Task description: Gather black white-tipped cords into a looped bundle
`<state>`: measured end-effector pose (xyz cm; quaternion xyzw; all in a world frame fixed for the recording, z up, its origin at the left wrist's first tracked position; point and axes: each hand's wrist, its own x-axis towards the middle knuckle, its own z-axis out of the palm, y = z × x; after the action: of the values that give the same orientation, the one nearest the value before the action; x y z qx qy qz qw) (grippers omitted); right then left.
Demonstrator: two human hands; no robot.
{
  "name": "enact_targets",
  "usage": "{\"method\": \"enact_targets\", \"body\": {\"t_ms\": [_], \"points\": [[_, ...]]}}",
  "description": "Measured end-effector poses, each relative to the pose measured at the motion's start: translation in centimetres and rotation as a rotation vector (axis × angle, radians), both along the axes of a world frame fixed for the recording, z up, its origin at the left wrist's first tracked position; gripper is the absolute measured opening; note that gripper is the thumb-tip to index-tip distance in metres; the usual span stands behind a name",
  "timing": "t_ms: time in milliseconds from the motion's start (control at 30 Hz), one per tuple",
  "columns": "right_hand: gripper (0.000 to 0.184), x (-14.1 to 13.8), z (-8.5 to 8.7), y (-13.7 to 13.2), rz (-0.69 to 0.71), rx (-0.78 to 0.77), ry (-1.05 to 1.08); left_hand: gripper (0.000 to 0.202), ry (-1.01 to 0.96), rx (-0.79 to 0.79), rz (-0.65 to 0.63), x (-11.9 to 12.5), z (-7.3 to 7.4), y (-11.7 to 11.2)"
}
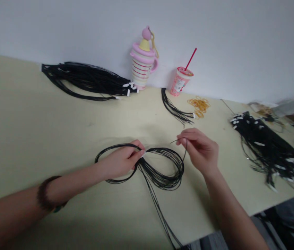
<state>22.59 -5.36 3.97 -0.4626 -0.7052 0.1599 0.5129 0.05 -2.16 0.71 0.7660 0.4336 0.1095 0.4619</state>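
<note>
A bundle of thin black cables (164, 178) lies looped in a figure eight above the table, its loose ends trailing down to the front edge. My left hand (126, 158) pinches the bundle at its middle, where a small white piece (144, 152) shows at the fingertips. To the right of the loops, my right hand (200, 147) is closed, thumb against fingers, on a single thin black cable (186, 147). One short end of that cable sticks out leftward past the fingertips, and the rest runs down to the right loop.
Against the wall lie a black cable bundle with white connectors (84, 81), a pink striped mug (141, 67), a pink cup with a red straw (180, 81), a short cable bunch (174, 109) and yellow rubber bands (199, 104). A cable pile (269, 142) covers the right side; part of another person shows beyond.
</note>
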Motion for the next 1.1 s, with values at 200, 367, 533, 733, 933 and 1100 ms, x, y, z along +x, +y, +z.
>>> {"method": "enact_targets", "body": {"t_ms": [200, 367, 533, 733, 933, 1100], "points": [[0.018, -3.8, -1.7, -0.6, 0.072, 0.113, -0.252, 0.028, -0.005, -0.031, -0.013, 0.1, 0.0, 0.0], [0.021, -4.2, -3.1, -0.5, 0.093, 0.125, -0.308, 0.024, -0.016, -0.01, -0.003, 0.2, 0.1, 0.0], [0.02, -4.3, -3.4, -0.4, 0.099, 0.118, -0.295, 0.024, -0.04, -0.024, -0.001, 0.1, -0.1, -0.1], [0.019, -4.3, -3.6, -0.3, 0.109, 0.114, -0.324, 0.023, -0.036, -0.029, 0.004, 0.1, -0.1, -0.1], [0.019, -4.3, -3.5, -0.2, 0.134, 0.086, -0.339, 0.023, -0.026, -0.027, -0.007, 0.1, 0.1, 0.0], [0.015, -4.5, -3.5, -0.1, 0.148, 0.041, -0.382, 0.022, -0.033, -0.029, -0.011, 0.2, 0.0, 0.0]]}}
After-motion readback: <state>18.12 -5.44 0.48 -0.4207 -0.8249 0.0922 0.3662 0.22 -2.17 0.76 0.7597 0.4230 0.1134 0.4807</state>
